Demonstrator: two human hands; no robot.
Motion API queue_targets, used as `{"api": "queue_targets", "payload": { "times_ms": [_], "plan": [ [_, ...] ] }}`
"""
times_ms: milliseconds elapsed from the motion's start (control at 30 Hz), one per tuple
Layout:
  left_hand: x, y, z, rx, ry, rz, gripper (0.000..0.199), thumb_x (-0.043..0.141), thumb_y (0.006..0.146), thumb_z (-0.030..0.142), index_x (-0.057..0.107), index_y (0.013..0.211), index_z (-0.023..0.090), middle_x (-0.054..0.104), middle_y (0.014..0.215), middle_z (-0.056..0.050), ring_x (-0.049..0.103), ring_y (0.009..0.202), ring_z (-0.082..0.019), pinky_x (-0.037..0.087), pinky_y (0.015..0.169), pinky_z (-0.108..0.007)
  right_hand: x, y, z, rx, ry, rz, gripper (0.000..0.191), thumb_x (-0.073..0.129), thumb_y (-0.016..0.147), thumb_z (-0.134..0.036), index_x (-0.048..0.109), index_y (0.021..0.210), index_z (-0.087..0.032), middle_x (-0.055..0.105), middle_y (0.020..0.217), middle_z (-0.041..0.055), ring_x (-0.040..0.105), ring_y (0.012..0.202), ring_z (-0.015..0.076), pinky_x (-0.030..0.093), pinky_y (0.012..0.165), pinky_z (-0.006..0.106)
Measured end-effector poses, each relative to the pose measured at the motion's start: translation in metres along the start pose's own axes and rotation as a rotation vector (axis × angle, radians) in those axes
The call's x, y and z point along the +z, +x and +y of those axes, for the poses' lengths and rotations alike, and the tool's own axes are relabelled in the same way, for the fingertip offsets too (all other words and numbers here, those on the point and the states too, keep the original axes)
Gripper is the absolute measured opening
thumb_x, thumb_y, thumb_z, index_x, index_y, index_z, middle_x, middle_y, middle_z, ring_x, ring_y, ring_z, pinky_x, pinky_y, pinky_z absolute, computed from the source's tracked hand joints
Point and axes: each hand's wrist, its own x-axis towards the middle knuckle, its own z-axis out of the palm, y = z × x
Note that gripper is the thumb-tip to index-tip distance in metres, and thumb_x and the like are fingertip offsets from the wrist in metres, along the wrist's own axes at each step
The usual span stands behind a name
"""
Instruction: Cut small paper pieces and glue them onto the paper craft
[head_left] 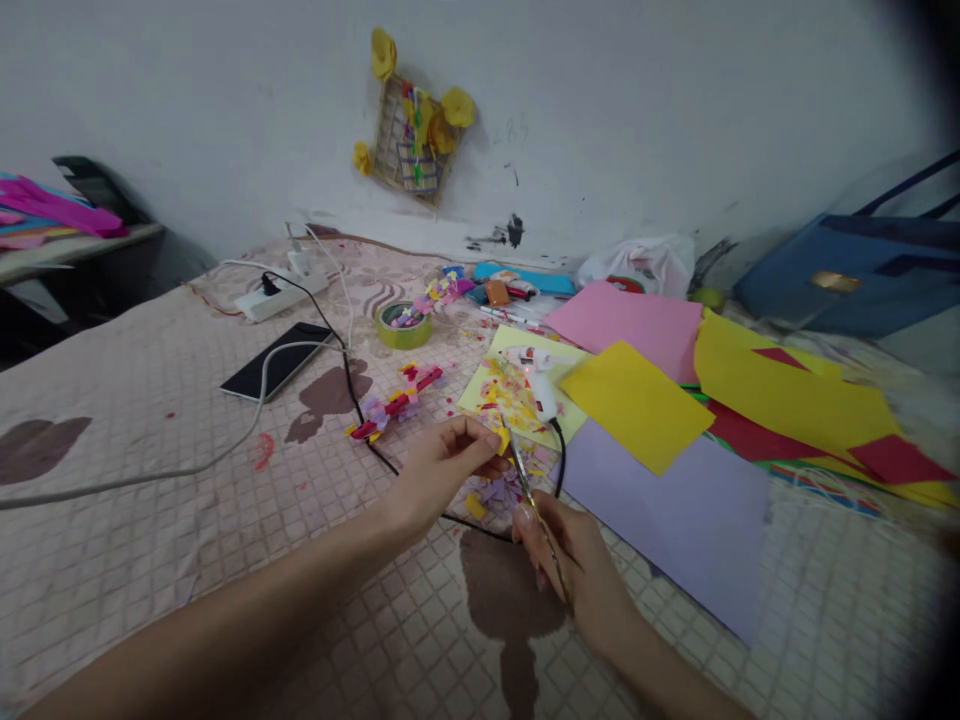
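Observation:
My left hand (455,462) pinches a small piece of yellow paper (503,440) between thumb and fingers. In my right hand (566,560) is a pair of scissors (525,482), its blades pointing up at the yellow piece. Whether the blades touch the paper I cannot tell. Beneath both hands lie paper scraps (501,492) in purple, pink and yellow. Just beyond, a white glue gun (538,380) with a red light rests on a pale yellow sheet (480,385) strewn with more scraps. To the left lies a strip of red, purple and yellow paper pieces (396,408).
A roll of tape (403,326) holds small paper bits. A phone (277,360), a power strip (281,294) and trailing cables lie at left. Yellow paper (637,405), lilac paper (667,530) and pink paper (630,325) spread rightward, near a blue bag (862,280). A decoration (416,135) hangs on the wall.

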Motion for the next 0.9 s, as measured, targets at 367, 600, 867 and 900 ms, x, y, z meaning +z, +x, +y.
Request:
{"api": "queue_targets", "payload": {
  "times_ms": [367, 600, 867, 900],
  "plan": [
    [-0.001, 0.000, 0.003, 0.013, 0.050, -0.003, 0.017, 0.063, 0.076, 0.028, 0.055, 0.071, 0.013, 0.062, 0.066, 0.000, 0.058, 0.061, -0.009, 0.048, 0.066, -0.024, -0.001, -0.002, 0.001, 0.004, -0.014, -0.004, 0.044, 0.035, 0.086, -0.056, 0.046, 0.064, -0.018, 0.039, 0.051, -0.0045, 0.039, 0.044, 0.0093, 0.029, 0.040, 0.021],
    [-0.004, 0.004, 0.005, 0.004, 0.067, -0.046, 0.018, 0.063, 0.075, 0.028, 0.055, 0.071, 0.012, 0.063, 0.067, -0.002, 0.060, 0.061, -0.010, 0.048, 0.067, -0.025, -0.001, -0.003, 0.000, 0.018, 0.011, -0.011, 0.045, 0.035, 0.085, -0.057, 0.046, 0.064, -0.019, 0.039, 0.051, -0.0045, 0.038, 0.043, 0.0090, 0.029, 0.038, 0.020],
    [-0.014, 0.009, 0.007, 0.011, 0.102, -0.158, 0.020, 0.063, 0.076, 0.030, 0.055, 0.073, 0.012, 0.065, 0.069, -0.002, 0.060, 0.063, -0.010, 0.047, 0.065, -0.023, 0.000, -0.002, 0.003, 0.060, 0.057, -0.021, 0.045, 0.037, 0.083, -0.058, 0.046, 0.064, -0.019, 0.039, 0.052, -0.0046, 0.038, 0.042, 0.0086, 0.030, 0.038, 0.020],
    [-0.015, 0.010, 0.007, 0.013, 0.105, -0.172, 0.019, 0.063, 0.077, 0.030, 0.056, 0.073, 0.012, 0.065, 0.069, -0.002, 0.060, 0.064, -0.009, 0.047, 0.065, -0.023, 0.000, -0.002, 0.002, 0.067, 0.063, -0.026, 0.045, 0.038, 0.083, -0.058, 0.046, 0.064, -0.019, 0.038, 0.051, -0.0049, 0.038, 0.042, 0.0086, 0.030, 0.037, 0.020]
  ]
}}
